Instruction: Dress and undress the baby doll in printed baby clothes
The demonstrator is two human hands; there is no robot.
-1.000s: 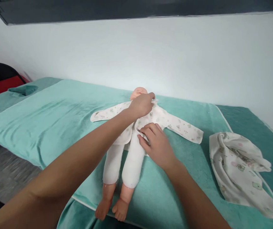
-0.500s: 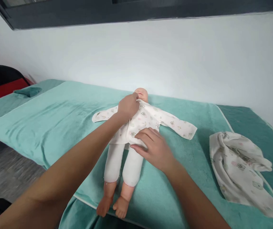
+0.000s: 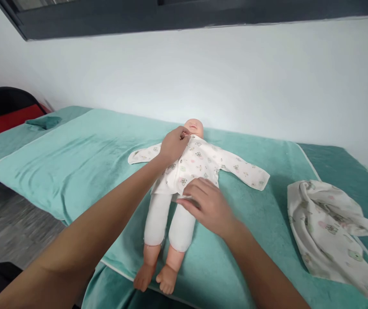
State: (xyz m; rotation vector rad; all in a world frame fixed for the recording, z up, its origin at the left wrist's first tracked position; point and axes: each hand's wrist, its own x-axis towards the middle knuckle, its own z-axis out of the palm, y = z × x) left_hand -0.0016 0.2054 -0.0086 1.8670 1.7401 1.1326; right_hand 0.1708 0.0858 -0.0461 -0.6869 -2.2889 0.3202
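A baby doll (image 3: 193, 127) lies on its back on a teal towel (image 3: 74, 159), its feet over the near edge. It wears a white printed shirt (image 3: 200, 161) with sleeves spread out, and white leggings (image 3: 155, 219). My left hand (image 3: 172, 145) rests at the shirt's collar by the doll's neck, fingers pinched on the fabric. Lower down, my right hand (image 3: 207, 205) grips the shirt's bottom hem at the doll's waist, fingers curled on it.
A crumpled white printed garment (image 3: 327, 227) lies on the towel at the right. A small folded teal cloth (image 3: 44, 122) sits at the far left. Beyond it stands a black and red chair (image 3: 7, 112). A white wall runs behind the table.
The shirt front, open a second ago, now lies closed across the doll's chest. My left hand drew back from over the chest to the collar; my right hand stayed at the hem.
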